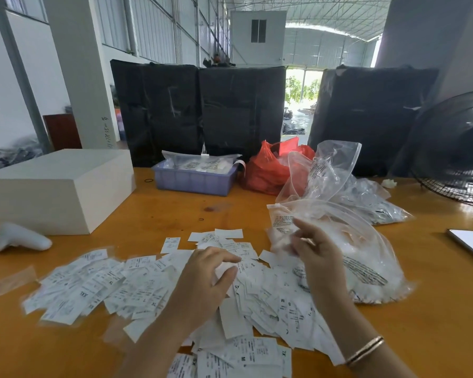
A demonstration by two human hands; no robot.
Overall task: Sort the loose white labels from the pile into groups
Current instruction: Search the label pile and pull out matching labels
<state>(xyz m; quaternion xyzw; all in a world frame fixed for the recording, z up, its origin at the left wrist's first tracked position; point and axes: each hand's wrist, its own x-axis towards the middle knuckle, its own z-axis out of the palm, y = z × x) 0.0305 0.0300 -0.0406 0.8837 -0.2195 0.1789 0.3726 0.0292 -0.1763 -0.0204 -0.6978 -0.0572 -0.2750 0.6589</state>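
Note:
A wide pile of loose white labels printed with size letters covers the orange table in front of me. My left hand rests over the middle of the pile, thumb and fingers pinched on a small bunch of white labels. My right hand is raised just right of it, fingers curled and blurred, touching the edge of a clear plastic bag that lies on the table's right side with white labels inside. Whether the right hand grips the bag or a label is unclear.
A white box and a white controller are at left. At the back stand a purple tray, a red bag and more clear bags. A fan and a phone are at right.

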